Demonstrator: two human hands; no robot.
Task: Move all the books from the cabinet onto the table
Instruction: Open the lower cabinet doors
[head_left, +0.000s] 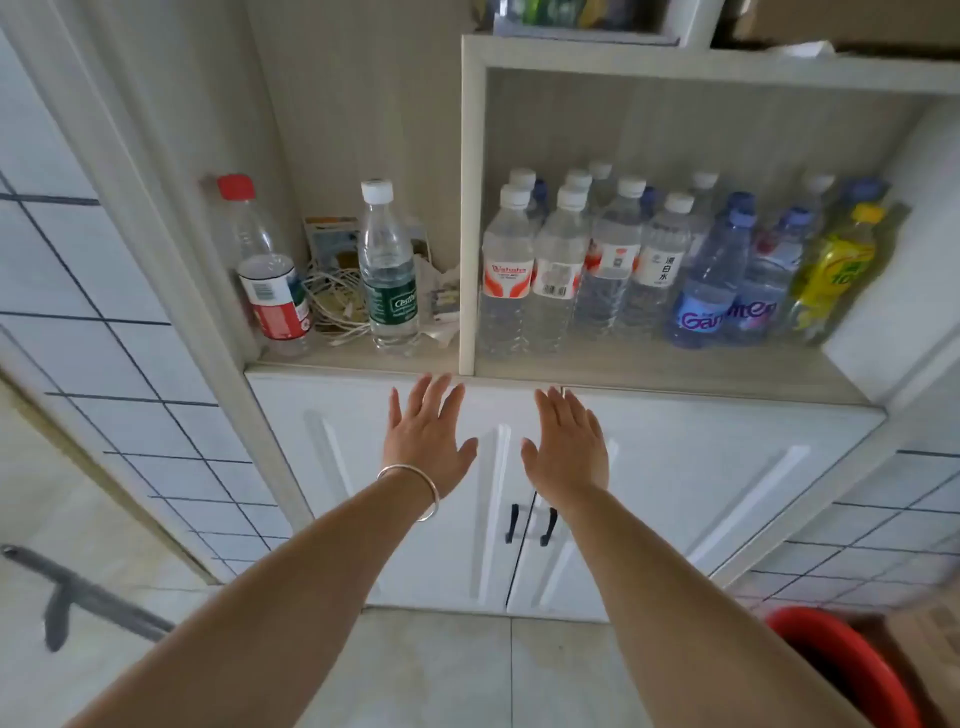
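Books were nowhere visible; the tall white cabinet (675, 467) stood with both lower panelled doors closed, clear plastic water bottles (556, 270) crowding its open shelf. Left hand (426, 436), a silver bangle (413, 491) at its wrist, and right hand (569, 447) reached toward the doors, fingers straight, holding nothing.

Bottles (613, 270) on shelf (649, 366) above cabinet doors (675, 493); hands in front.
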